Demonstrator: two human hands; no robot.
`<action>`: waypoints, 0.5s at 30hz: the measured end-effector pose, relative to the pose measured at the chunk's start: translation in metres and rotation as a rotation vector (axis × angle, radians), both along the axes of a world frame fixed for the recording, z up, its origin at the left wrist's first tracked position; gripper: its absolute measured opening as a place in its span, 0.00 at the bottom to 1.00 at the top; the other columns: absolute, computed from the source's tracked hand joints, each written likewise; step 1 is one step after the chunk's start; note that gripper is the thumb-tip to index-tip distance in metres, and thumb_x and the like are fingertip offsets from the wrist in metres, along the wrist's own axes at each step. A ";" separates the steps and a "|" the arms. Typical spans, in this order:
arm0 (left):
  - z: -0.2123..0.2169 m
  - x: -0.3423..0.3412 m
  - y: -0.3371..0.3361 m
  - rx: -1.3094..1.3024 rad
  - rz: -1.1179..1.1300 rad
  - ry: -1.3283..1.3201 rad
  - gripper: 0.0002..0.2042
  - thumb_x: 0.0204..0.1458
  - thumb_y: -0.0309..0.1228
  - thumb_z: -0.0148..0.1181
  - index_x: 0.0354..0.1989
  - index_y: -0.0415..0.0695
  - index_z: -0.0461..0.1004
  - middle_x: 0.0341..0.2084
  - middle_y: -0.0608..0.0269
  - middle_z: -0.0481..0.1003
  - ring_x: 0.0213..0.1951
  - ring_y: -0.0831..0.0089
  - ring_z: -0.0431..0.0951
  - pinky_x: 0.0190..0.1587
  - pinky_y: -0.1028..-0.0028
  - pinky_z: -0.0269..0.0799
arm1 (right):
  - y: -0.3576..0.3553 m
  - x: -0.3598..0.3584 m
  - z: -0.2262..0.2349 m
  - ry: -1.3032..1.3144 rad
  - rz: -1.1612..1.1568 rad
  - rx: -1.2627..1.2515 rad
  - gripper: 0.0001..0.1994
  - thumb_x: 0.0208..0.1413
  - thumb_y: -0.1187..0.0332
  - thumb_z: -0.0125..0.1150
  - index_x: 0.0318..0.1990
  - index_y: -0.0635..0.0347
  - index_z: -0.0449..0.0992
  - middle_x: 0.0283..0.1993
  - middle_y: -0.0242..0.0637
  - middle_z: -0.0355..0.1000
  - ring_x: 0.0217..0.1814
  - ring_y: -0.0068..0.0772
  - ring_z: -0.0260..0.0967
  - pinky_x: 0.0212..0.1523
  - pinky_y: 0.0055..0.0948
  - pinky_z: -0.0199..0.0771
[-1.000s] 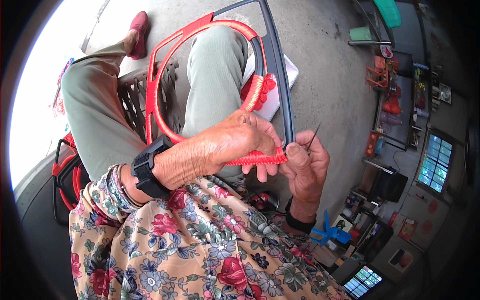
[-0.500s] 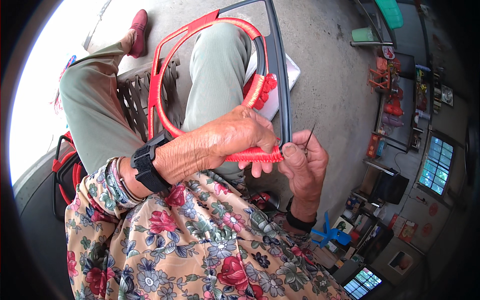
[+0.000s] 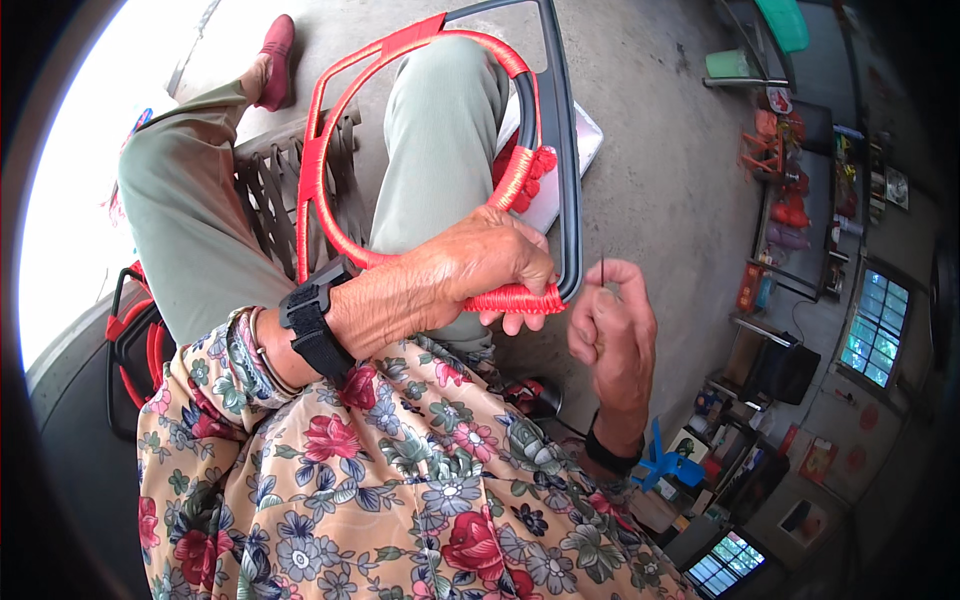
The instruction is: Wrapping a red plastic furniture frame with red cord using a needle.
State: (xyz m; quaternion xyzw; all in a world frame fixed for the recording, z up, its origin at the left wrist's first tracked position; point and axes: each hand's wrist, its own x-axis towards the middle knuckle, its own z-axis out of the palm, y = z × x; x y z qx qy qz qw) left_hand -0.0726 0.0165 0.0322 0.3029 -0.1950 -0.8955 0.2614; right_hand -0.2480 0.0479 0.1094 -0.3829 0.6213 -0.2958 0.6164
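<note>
Frame: the dark frame (image 3: pixel 567 180) is leaning over the person's lap, its near corner lying between the two hands; red wrapping (image 3: pixel 515 299) is covering the near edge, and a red-bound ring (image 3: pixel 330 215) is encircling the right knee.
Left hand: the left hand (image 3: pixel 490 255) is clasping the wrapped edge just short of the corner, its grip closing round the binding, with some fingertips showing underneath.
Right hand: the right hand (image 3: pixel 615 315) is standing just beside the corner, apart from it, its fingers curling inward and its grip pinching a thin needle (image 3: pixel 602 268); the exact finger contact is partly hiding.
Needle: its dark shaft is pointing away from the person, above the bent forefinger.
Behind the frame: red tufts (image 3: pixel 542 168) are lying by a white tray (image 3: pixel 588 140).
Left side: a second frame (image 3: pixel 116 332), black and red, is resting beside the person.
Right side: a blue object (image 3: pixel 668 465) is standing past the right wrist.
</note>
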 end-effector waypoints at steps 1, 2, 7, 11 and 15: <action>0.000 -0.002 -0.001 -0.002 -0.005 0.004 0.02 0.38 0.20 0.55 0.22 0.35 0.73 0.17 0.54 0.75 0.17 0.71 0.76 0.17 0.77 0.68 | 0.003 -0.001 0.005 0.092 -0.017 -0.002 0.10 0.58 0.67 0.54 0.41 0.64 0.65 0.23 0.25 0.60 0.19 0.11 0.50 0.19 0.14 0.51; -0.001 -0.003 -0.002 -0.011 -0.015 -0.010 0.03 0.38 0.20 0.55 0.23 0.34 0.73 0.17 0.54 0.76 0.17 0.71 0.76 0.17 0.77 0.68 | 0.007 -0.002 0.010 0.097 -0.022 -0.004 0.10 0.58 0.67 0.54 0.41 0.64 0.65 0.23 0.25 0.60 0.19 0.11 0.50 0.19 0.14 0.51; -0.001 -0.008 -0.005 -0.017 -0.040 -0.051 0.04 0.39 0.20 0.54 0.24 0.34 0.73 0.18 0.54 0.76 0.16 0.72 0.75 0.18 0.77 0.68 | 0.027 0.000 0.021 0.354 0.127 -0.065 0.06 0.59 0.73 0.50 0.42 0.66 0.66 0.25 0.30 0.65 0.19 0.12 0.55 0.18 0.15 0.56; -0.007 -0.014 -0.002 -0.003 -0.032 -0.042 0.04 0.39 0.21 0.55 0.25 0.34 0.73 0.18 0.54 0.76 0.16 0.73 0.75 0.17 0.78 0.66 | 0.038 0.011 0.017 0.416 0.095 -0.026 0.06 0.59 0.74 0.50 0.42 0.65 0.66 0.24 0.32 0.67 0.17 0.12 0.57 0.16 0.15 0.57; -0.007 -0.015 -0.002 -0.007 -0.028 -0.030 0.04 0.39 0.22 0.55 0.24 0.35 0.73 0.17 0.54 0.76 0.16 0.73 0.75 0.15 0.79 0.65 | 0.042 0.015 0.021 0.428 0.079 -0.014 0.05 0.60 0.74 0.49 0.42 0.64 0.66 0.23 0.32 0.67 0.17 0.12 0.57 0.15 0.15 0.56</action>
